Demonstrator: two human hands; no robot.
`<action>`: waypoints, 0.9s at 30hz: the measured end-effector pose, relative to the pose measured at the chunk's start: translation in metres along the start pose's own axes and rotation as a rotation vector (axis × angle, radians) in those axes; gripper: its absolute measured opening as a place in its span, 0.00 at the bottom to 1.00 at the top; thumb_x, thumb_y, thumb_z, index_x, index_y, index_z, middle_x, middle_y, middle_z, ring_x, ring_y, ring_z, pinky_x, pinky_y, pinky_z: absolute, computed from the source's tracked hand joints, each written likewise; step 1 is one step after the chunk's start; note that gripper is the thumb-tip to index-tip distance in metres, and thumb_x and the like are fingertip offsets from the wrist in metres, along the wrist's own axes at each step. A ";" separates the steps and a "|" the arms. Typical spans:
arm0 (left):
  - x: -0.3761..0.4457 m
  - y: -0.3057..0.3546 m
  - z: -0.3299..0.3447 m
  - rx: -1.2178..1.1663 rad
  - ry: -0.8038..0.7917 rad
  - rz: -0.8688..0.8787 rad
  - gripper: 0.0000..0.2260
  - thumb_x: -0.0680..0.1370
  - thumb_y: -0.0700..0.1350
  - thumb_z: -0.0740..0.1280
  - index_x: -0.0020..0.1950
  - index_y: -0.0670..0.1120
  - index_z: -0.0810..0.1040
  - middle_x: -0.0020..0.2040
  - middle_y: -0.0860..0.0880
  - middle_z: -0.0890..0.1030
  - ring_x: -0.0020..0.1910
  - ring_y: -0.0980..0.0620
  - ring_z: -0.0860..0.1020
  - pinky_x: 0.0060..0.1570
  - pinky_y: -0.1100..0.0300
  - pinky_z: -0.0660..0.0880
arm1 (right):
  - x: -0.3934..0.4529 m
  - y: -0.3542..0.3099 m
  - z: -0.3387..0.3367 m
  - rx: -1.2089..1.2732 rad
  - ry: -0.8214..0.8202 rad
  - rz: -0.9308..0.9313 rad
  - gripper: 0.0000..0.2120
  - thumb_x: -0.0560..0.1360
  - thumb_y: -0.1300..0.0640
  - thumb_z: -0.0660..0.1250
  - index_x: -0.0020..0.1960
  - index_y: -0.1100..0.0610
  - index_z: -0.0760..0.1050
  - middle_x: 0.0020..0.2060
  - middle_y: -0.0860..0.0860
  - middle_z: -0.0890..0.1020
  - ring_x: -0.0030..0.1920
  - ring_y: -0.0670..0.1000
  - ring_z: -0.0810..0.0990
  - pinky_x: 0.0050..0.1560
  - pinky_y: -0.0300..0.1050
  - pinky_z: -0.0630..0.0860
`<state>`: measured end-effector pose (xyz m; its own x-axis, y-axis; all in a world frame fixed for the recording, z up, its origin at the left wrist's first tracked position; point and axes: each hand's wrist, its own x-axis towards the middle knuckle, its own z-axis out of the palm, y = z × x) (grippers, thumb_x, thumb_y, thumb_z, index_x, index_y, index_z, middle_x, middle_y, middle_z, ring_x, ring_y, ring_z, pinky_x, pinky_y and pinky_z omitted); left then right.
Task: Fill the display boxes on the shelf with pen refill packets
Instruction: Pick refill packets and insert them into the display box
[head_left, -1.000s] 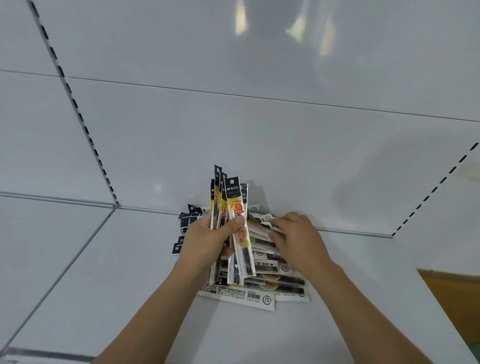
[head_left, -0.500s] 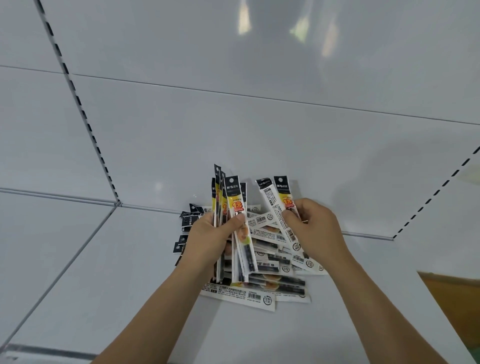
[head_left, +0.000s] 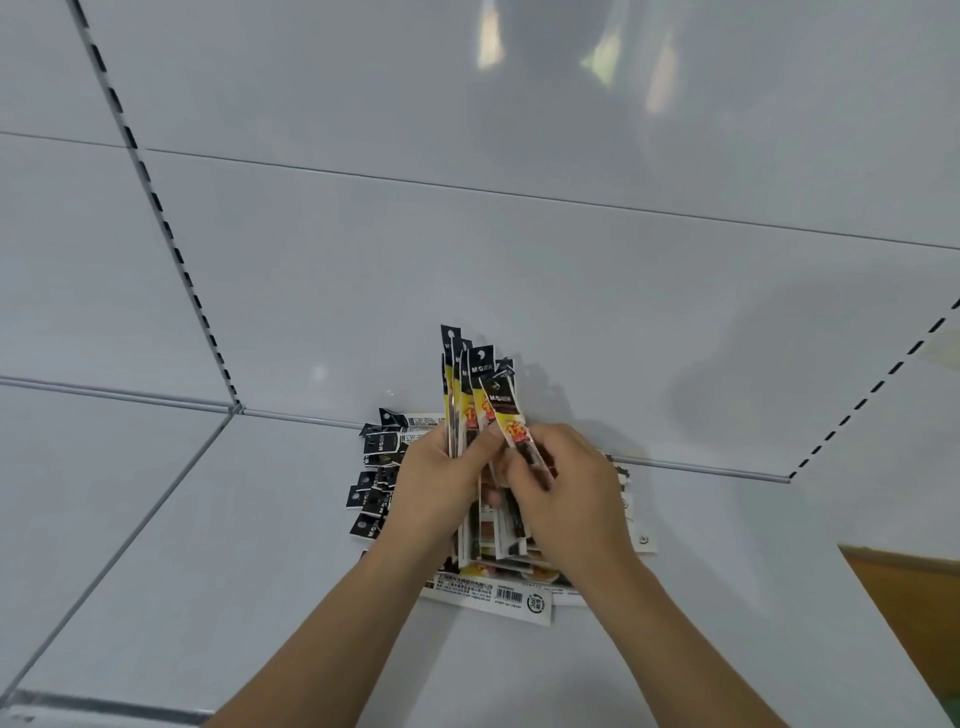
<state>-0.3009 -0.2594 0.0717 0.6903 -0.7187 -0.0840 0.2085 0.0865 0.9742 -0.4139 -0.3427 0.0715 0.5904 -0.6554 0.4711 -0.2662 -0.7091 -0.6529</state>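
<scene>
Left hand grips an upright bundle of refill packets; right hand pinches 1 packet against it, seemingly squaring them above the loose pile on the shelf.

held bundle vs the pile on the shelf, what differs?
The bundle stands upright off the shelf; the pile lies flat on it. The bundle's packets are lined up lengthwise in the grip of the left hand, with the right hand pinching one packet against it; the pile lies loose, packets pointing different ways. Both are long, narrow packets with black tops.
</scene>
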 end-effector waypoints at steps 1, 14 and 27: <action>0.000 0.000 -0.002 0.010 -0.016 0.004 0.08 0.82 0.48 0.72 0.50 0.44 0.85 0.41 0.42 0.87 0.31 0.49 0.80 0.32 0.57 0.79 | 0.001 0.000 -0.002 0.032 -0.009 0.004 0.03 0.81 0.55 0.70 0.50 0.47 0.81 0.41 0.40 0.80 0.44 0.42 0.79 0.41 0.32 0.71; 0.006 -0.002 -0.008 0.061 -0.055 -0.040 0.07 0.79 0.45 0.76 0.50 0.42 0.84 0.41 0.45 0.86 0.34 0.49 0.80 0.29 0.58 0.75 | 0.010 -0.008 -0.022 0.659 0.021 0.441 0.07 0.80 0.54 0.73 0.57 0.49 0.86 0.36 0.50 0.85 0.34 0.47 0.77 0.40 0.39 0.79; 0.000 0.003 0.001 -0.014 -0.108 -0.038 0.08 0.79 0.46 0.76 0.52 0.41 0.86 0.42 0.43 0.86 0.34 0.49 0.80 0.32 0.56 0.78 | 0.000 -0.018 -0.013 0.652 -0.149 0.415 0.08 0.84 0.51 0.65 0.56 0.47 0.84 0.46 0.43 0.87 0.47 0.41 0.85 0.45 0.34 0.79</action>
<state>-0.3006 -0.2597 0.0750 0.6030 -0.7918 -0.0967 0.2434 0.0672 0.9676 -0.4188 -0.3334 0.0915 0.6484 -0.7591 0.0581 -0.0138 -0.0880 -0.9960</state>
